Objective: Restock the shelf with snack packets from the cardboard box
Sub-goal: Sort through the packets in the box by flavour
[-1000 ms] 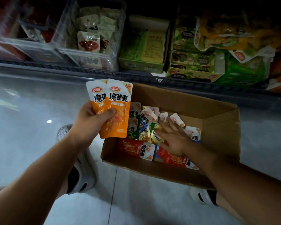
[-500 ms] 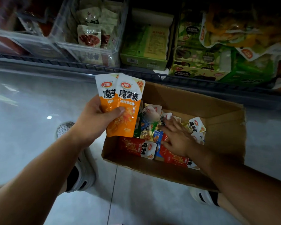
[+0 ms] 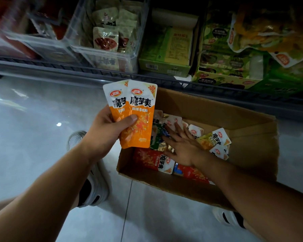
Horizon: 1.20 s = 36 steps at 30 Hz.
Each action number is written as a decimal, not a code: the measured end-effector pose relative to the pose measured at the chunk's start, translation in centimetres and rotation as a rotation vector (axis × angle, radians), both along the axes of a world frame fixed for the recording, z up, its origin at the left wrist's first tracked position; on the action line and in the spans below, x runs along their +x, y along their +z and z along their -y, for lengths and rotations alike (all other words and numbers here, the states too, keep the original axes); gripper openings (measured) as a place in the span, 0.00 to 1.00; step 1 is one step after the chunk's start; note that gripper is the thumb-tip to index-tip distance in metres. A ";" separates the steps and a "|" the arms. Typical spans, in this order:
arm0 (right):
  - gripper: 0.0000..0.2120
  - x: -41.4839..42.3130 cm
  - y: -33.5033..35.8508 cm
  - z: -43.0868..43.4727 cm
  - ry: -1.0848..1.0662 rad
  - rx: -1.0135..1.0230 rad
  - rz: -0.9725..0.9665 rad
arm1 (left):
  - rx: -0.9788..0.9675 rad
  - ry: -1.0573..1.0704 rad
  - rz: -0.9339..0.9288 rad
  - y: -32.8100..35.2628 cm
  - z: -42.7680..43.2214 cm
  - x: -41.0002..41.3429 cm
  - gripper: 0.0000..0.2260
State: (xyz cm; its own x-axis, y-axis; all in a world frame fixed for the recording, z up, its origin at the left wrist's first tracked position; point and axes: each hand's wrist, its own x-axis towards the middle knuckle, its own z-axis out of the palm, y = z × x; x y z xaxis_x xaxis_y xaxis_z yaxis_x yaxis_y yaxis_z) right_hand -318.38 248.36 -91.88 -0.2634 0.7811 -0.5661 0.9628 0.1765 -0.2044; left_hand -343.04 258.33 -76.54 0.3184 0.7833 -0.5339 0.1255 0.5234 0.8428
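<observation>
My left hand grips two orange snack packets, fanned upright just left of the cardboard box on the floor. Inside the box lie several loose packets: a red one at the near left, a yellow-orange one at the right, green and others in the middle. My right hand lies flat on the packets in the box, fingers spread, holding nothing that I can see. The shelf runs across the top of the view, just behind the box.
On the shelf stand clear plastic bins with pale packets, a green carton, and green and yellow snack bags at the right. Grey tiled floor lies to the left. My shoes flank the box's near side.
My right hand has slid left and deeper over the packets in the box. The left hand with the orange packets has shifted slightly right and up. The view has tilted a little.
</observation>
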 end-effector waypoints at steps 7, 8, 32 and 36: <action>0.34 7.3 1.5 4.6 -0.061 -0.033 0.133 | -0.010 0.042 -0.003 -0.3 -0.1 0.3 0.23; 0.33 7.8 1.9 4.9 -0.073 -0.024 0.146 | -0.011 0.038 -0.002 -0.3 -0.1 0.3 0.23; 0.32 5.9 2.5 4.8 -0.131 0.080 -0.009 | 0.024 -0.003 -0.028 -0.1 0.2 0.6 0.17; 0.28 4.1 3.1 3.8 -0.161 0.190 -0.067 | -0.010 0.040 0.009 0.3 0.3 0.7 0.15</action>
State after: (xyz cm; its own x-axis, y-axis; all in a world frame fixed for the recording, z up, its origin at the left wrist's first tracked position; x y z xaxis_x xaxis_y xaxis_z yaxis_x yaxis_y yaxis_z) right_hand -314.27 244.58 -88.74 -0.1588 0.9066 -0.3910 0.9671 0.0631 -0.2464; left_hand -342.34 258.04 -76.19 0.2916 0.7903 -0.5388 0.0967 0.5361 0.8386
